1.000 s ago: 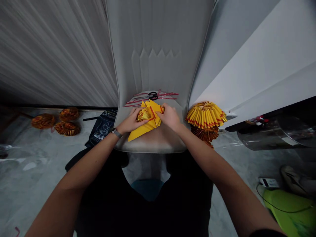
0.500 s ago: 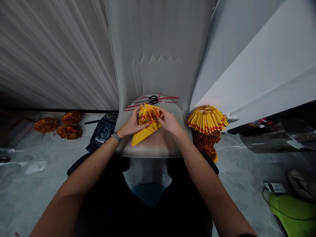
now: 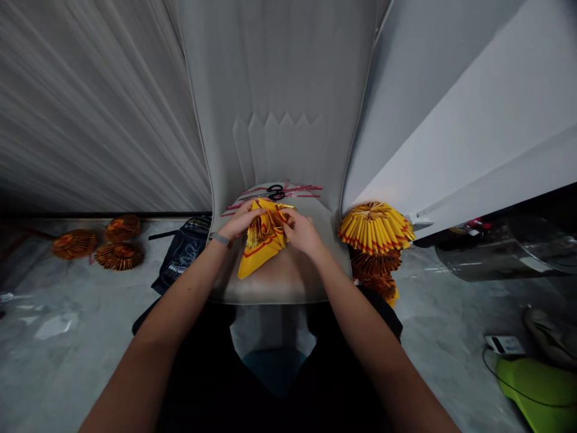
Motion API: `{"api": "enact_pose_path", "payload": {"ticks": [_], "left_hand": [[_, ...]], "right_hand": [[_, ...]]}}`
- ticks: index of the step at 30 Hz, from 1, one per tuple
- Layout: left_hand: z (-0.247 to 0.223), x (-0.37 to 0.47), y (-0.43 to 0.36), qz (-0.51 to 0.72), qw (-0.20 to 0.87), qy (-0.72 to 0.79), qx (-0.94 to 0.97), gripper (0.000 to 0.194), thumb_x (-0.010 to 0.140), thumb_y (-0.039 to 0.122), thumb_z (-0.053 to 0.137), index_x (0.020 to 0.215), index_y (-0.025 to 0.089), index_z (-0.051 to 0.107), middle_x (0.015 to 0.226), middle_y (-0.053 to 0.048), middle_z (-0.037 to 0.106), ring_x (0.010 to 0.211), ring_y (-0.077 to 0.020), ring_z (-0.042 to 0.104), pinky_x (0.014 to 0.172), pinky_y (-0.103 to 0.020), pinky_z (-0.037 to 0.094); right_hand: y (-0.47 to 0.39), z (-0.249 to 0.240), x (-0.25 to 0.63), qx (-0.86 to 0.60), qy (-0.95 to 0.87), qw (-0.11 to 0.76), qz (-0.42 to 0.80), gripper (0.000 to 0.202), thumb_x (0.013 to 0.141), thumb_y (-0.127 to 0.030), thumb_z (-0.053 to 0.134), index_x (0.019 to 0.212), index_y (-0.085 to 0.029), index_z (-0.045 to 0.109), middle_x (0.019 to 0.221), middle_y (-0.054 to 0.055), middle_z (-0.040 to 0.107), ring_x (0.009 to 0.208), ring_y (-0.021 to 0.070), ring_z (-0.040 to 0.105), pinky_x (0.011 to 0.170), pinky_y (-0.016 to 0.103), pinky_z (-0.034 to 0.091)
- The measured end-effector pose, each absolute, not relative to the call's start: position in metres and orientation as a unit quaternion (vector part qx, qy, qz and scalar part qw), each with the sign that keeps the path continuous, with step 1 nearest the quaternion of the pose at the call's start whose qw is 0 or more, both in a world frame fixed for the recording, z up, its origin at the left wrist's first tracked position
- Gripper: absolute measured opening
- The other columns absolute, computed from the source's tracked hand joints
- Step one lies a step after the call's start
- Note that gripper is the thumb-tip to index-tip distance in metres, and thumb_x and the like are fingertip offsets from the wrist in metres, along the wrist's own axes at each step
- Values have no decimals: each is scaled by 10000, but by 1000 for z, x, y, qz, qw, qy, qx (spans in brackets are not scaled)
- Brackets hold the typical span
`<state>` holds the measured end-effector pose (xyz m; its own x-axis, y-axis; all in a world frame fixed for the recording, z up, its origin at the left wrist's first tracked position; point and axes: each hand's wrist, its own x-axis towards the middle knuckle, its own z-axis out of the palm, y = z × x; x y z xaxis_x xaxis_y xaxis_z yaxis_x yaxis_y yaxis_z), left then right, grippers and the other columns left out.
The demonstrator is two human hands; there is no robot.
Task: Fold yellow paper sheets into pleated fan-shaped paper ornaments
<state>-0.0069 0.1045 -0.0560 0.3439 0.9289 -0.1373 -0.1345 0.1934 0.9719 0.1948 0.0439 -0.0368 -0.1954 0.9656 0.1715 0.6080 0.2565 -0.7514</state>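
Note:
A yellow sheet of paper [image 3: 260, 257] with red and gold print lies partly folded on the seat of a pale chair [image 3: 252, 291]. My left hand [image 3: 241, 220], with a watch at the wrist, grips its upper left part, fingers reaching over the top edge. On the right side, my right hand [image 3: 301, 230] pinches a fold between thumb and fingers. Just behind the paper lie scissors [image 3: 276, 192] with black handles, among several thin pink strips [image 3: 306, 188]. The inner folds are partly hidden by my fingers.
Pleated yellow paper rosettes [image 3: 376, 227] are stacked right of the chair. More gold rosettes [image 3: 119, 255] rest on the floor at left, near a dark bag [image 3: 183, 252]. A clear bin [image 3: 500, 249] and a green object [image 3: 541, 391] are at right.
My left hand has shifted up along the paper, its fingers now over the upper edge. The paper is turned and opened wider, showing more gold print. The whole view has tilted slightly.

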Motion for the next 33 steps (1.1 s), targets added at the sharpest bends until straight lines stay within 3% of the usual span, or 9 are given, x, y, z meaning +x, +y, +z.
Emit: {"api": "enact_pose_path", "payload": {"ticks": [4,10,14,17,20,23,26,33], "left_hand": [[-54,-4,101,420,620,415,516,493,708,499,816,1043,167,670,937,-35,738,793,-192,694,735,-293,552],[-54,-10,101,456,535,440,559,422,756,540,778,909,153,707,933,-56,734,830,-194,662,724,-271,522],[-64,-16,104,465,562,432,530,417,760,538,782,922,162,699,884,-48,735,769,-186,663,697,-279,527],[-73,-19,108,475,589,424,497,424,734,535,808,908,171,678,891,-49,737,757,-181,671,701,-285,538],[-78,-19,111,477,618,409,472,417,727,518,818,908,179,656,922,-46,739,766,-178,684,718,-295,554],[-78,-17,110,470,634,400,467,418,720,507,826,906,180,645,981,-55,745,798,-188,700,743,-311,571],[-75,-15,109,460,647,399,459,444,691,515,845,898,182,637,1028,-67,749,836,-212,716,732,-318,581],[-74,-14,110,443,649,399,473,437,708,523,829,899,178,640,1078,-73,742,822,-201,707,755,-326,569]], "right_hand": [[43,-35,196,-552,-710,336,280,338,890,-207,557,1214,-217,651,714,-26,675,650,153,617,733,276,457],[40,-32,198,-519,-709,345,330,285,900,-223,542,1162,-224,655,728,-31,657,638,133,598,683,260,459],[35,-42,200,-510,-660,407,371,582,864,-262,613,1422,-233,449,727,-56,598,643,138,590,684,274,491],[33,-53,207,-540,-613,450,361,767,784,-340,739,1455,-236,383,831,-35,588,689,145,586,688,291,516],[32,-66,216,-566,-599,427,372,932,682,-374,844,1468,-232,363,1047,46,610,852,185,632,809,358,549],[31,-80,219,-545,-605,389,431,907,713,-361,828,1474,-231,352,1150,93,618,962,218,655,906,416,546],[30,-90,217,-519,-611,390,453,813,767,-331,781,1459,-229,367,1088,78,658,957,218,671,906,421,555],[21,-91,209,-551,-625,370,411,930,749,-319,782,1527,-248,278,947,34,682,815,217,688,802,395,564]]}}
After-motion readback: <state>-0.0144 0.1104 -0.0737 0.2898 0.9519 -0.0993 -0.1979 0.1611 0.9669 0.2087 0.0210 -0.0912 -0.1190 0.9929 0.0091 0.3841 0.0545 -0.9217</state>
